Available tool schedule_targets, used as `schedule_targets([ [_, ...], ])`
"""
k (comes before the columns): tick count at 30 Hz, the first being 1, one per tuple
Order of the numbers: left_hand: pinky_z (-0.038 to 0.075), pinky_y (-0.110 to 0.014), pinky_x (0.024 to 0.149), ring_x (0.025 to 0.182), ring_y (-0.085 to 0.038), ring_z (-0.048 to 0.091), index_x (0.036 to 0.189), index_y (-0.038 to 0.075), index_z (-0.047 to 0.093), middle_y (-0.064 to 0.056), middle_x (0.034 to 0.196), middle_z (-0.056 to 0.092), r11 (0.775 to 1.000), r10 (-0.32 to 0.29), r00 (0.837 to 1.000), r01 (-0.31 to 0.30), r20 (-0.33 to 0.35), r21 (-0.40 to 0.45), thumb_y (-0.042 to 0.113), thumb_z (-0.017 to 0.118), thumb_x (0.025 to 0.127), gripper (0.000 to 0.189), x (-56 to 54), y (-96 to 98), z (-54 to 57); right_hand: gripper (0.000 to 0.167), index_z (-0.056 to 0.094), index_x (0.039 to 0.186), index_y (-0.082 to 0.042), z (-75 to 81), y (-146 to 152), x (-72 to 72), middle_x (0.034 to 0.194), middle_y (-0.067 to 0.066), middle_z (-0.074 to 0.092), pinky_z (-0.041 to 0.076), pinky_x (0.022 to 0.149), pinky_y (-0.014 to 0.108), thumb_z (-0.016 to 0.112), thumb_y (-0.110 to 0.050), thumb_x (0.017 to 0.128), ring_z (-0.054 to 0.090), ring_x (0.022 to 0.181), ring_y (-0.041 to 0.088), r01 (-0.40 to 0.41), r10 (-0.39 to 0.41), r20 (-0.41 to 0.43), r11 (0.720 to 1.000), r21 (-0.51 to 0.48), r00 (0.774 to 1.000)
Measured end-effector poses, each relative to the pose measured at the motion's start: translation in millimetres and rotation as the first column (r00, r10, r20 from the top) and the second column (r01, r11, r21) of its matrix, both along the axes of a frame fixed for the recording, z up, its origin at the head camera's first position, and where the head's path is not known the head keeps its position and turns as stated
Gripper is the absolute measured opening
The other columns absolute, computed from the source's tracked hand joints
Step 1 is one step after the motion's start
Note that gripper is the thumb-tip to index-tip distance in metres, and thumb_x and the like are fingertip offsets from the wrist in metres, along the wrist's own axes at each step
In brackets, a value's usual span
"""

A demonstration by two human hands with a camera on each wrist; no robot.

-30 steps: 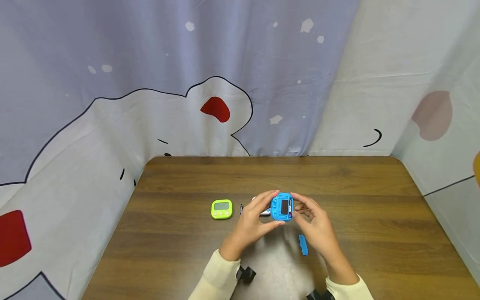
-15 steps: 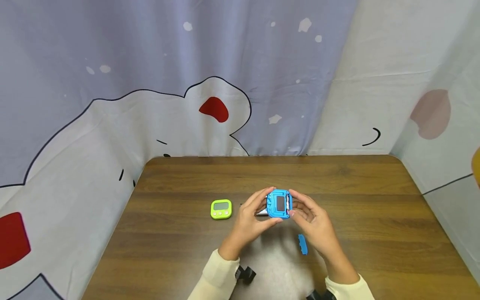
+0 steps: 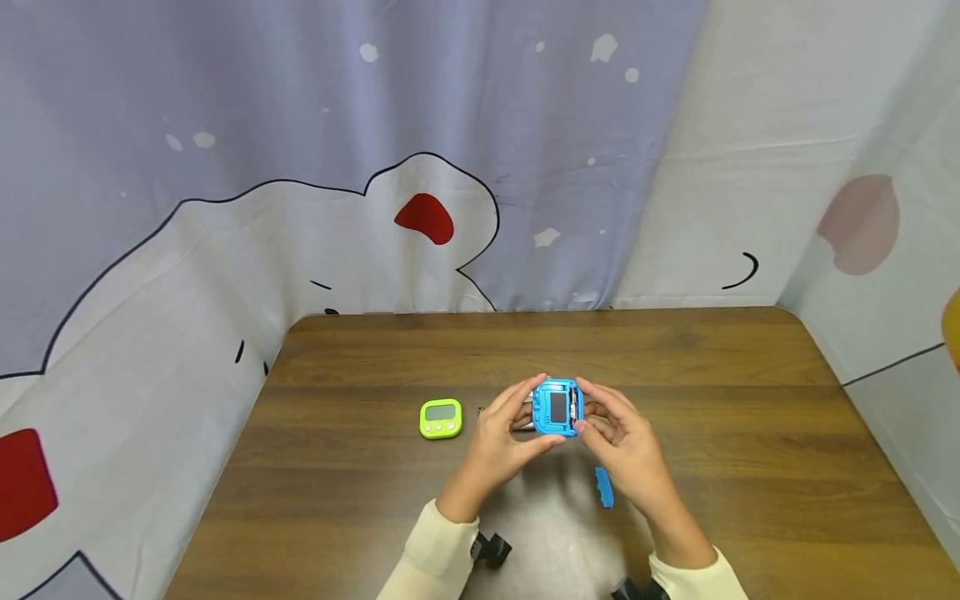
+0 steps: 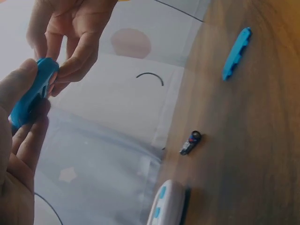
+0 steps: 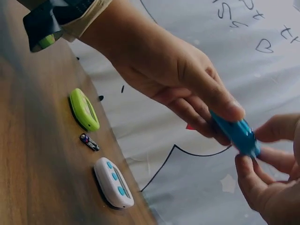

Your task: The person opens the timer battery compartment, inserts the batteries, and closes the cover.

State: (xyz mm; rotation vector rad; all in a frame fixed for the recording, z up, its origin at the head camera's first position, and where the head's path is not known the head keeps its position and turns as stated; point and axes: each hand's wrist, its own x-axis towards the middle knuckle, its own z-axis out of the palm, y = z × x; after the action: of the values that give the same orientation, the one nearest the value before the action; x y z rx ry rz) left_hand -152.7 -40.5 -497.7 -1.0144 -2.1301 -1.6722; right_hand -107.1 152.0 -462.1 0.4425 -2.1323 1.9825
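Note:
A blue digital timer (image 3: 558, 407) is held up over the table with its back facing me. Along its right side runs a battery slot with a battery (image 3: 573, 407) in it. My left hand (image 3: 498, 429) grips the timer's left side, thumb at the lower edge and fingers at the upper edge. Pinching its right edge is my right hand (image 3: 628, 437), thumb by the slot's lower end. On the table, left of my right wrist, lies a narrow blue battery cover (image 3: 604, 487). A white timer with blue buttons (image 5: 113, 183) is mostly hidden behind my left hand in the head view.
A lime green timer (image 3: 441, 418) lies on the wooden table (image 3: 337, 483) left of my hands. A loose battery (image 5: 89, 142) lies between the green and white timers. A printed curtain (image 3: 555, 150) hangs behind the table's back edge.
Both hands have shifted the blue timer slightly left and up, turning it a little. The battery now shows as a long strip in the slot. The cover and green timer have stayed in place.

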Motion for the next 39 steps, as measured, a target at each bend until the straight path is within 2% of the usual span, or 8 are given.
schedule_targets([
  [6, 0.057, -0.025, 0.077, 0.099, -0.018, 0.067, 0.146, 0.011, 0.043, -0.01, 0.131, 0.054, 1.0, -0.006, 0.999, 0.006, 0.049, -0.004, 0.008, 0.083, 0.075, 0.081, 1.0, -0.1, 4.0, 0.055, 0.05, 0.14, 0.0, 3.4, 3, 2.0, 0.137, 0.015, 0.048, 0.05, 0.093, 0.022, 0.063, 0.013, 0.088, 0.052, 0.108, 0.02, -0.003, 0.003, -0.005, 0.998, 0.057, 1.0],
  [11, 0.057, -0.025, 0.075, 0.092, -0.02, 0.07, 0.145, 0.007, 0.044, -0.014, 0.13, 0.055, 1.0, -0.003, 0.998, 0.003, 0.068, 0.002, 0.005, 0.083, 0.074, 0.081, 3.0, 2.5, 5.9, 0.055, 0.051, 0.139, -0.002, 3.6, 2, 2.9, 0.138, 0.013, 0.048, 0.049, 0.093, 0.022, 0.062, 0.014, 0.087, 0.052, 0.108, 0.021, 0.021, -0.021, 0.012, 0.998, 0.056, 1.0],
  [20, 0.058, -0.028, 0.074, 0.085, -0.026, 0.071, 0.141, -0.002, 0.045, -0.023, 0.127, 0.055, 1.0, 0.004, 0.998, -0.005, 0.055, 0.004, -0.005, 0.082, 0.073, 0.077, 15.7, 3.1, 31.7, 0.055, 0.054, 0.137, -0.002, 3.6, -1, 4.8, 0.136, 0.012, 0.05, 0.049, 0.093, 0.022, 0.063, 0.015, 0.086, 0.053, 0.107, 0.022, 0.065, -0.068, 0.055, 0.997, 0.05, 0.996],
  [22, 0.058, -0.027, 0.074, 0.084, -0.027, 0.071, 0.141, -0.001, 0.046, -0.022, 0.127, 0.055, 1.0, 0.003, 0.998, -0.004, 0.058, 0.004, -0.005, 0.082, 0.073, 0.077, 14.9, 3.8, 28.9, 0.054, 0.055, 0.137, -0.003, 3.8, -2, 5.5, 0.135, 0.011, 0.05, 0.049, 0.093, 0.022, 0.062, 0.014, 0.086, 0.053, 0.107, 0.023, 0.08, -0.083, 0.067, 0.996, 0.051, 0.994],
  [27, 0.057, -0.024, 0.075, 0.086, -0.025, 0.071, 0.144, 0.004, 0.045, -0.018, 0.131, 0.053, 1.0, 0.012, 0.998, -0.011, 0.065, -0.023, -0.001, 0.083, 0.073, 0.081, 8.2, 5.5, 11.3, 0.054, 0.056, 0.136, -0.005, 3.3, -4, 5.4, 0.125, 0.012, 0.054, 0.05, 0.091, 0.021, 0.061, 0.016, 0.086, 0.055, 0.104, 0.023, 0.123, -0.128, 0.091, 0.991, 0.053, 0.988],
  [30, 0.057, -0.023, 0.075, 0.087, -0.021, 0.07, 0.145, 0.007, 0.044, -0.015, 0.132, 0.053, 0.999, 0.015, 0.997, -0.013, 0.072, -0.034, 0.001, 0.083, 0.073, 0.082, 6.6, 5.0, 8.4, 0.053, 0.056, 0.135, -0.004, 2.0, -5, 4.0, 0.117, 0.013, 0.055, 0.051, 0.089, 0.021, 0.061, 0.016, 0.085, 0.056, 0.1, 0.022, 0.134, -0.137, 0.091, 0.99, 0.044, 0.986],
  [33, 0.057, -0.025, 0.074, 0.087, -0.02, 0.07, 0.145, 0.007, 0.044, -0.016, 0.131, 0.054, 1.0, 0.015, 0.997, -0.014, 0.07, -0.023, -0.001, 0.082, 0.074, 0.081, 8.8, 3.7, 14.4, 0.052, 0.055, 0.135, -0.002, 0.2, -4, 2.0, 0.115, 0.016, 0.055, 0.052, 0.088, 0.022, 0.062, 0.015, 0.086, 0.057, 0.1, 0.021, 0.101, -0.101, 0.087, 0.995, 0.007, 0.991],
  [39, 0.058, -0.027, 0.074, 0.088, -0.021, 0.07, 0.143, 0.002, 0.045, -0.02, 0.129, 0.054, 0.999, 0.019, 0.995, -0.022, 0.099, 0.025, -0.004, 0.081, 0.075, 0.077, 15.3, 0.2, 32.5, 0.052, 0.047, 0.14, 0.004, -2.5, 4, -2.1, 0.124, 0.025, 0.054, 0.05, 0.094, 0.027, 0.063, 0.008, 0.091, 0.058, 0.109, 0.02, -0.052, 0.057, 0.071, 0.995, -0.081, 0.996],
])
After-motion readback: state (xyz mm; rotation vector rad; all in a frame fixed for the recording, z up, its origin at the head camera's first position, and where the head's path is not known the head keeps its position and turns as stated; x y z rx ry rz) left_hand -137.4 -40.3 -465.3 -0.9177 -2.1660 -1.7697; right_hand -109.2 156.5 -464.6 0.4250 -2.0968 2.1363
